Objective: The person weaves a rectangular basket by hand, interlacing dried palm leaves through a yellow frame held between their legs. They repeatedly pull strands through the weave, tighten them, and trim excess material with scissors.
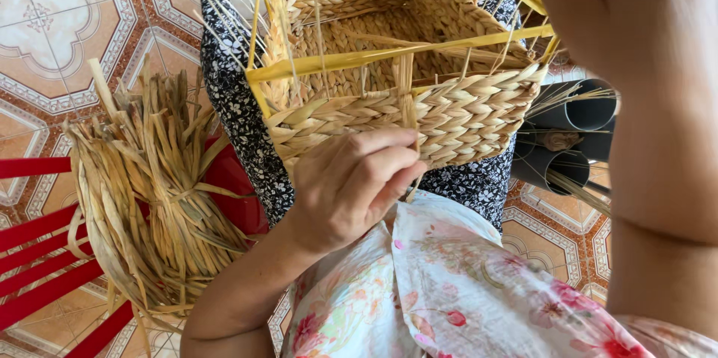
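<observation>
Left hand sits at frame centre, fingers curled in, pinching a flat dried straw strand against the near wall of a half-woven basket; the strand runs upright from the fingertips to the basket rim. Basket rests on the person's lap, on black-and-white floral fabric, tilted so the open top faces the camera. It has braided straw walls, a yellow frame along the rim and corners, and thin loose stakes sticking up around the far edge. Right hand: not visible as such. Only the right forearm shows, large and close to the lens on the right side, reaching up out of frame; cannot tell whether that hand is spread, closed or gripping anything. Left of the lap, a tied bundle of dried straw lies on a red slatted seat, near the basket but not touching it. Right of the basket, partly behind the forearm, dark grey tubes lie stacked with open ends toward the camera. At bottom, a light floral garment covers the person. Patterned tile floor lies underneath everything.
</observation>
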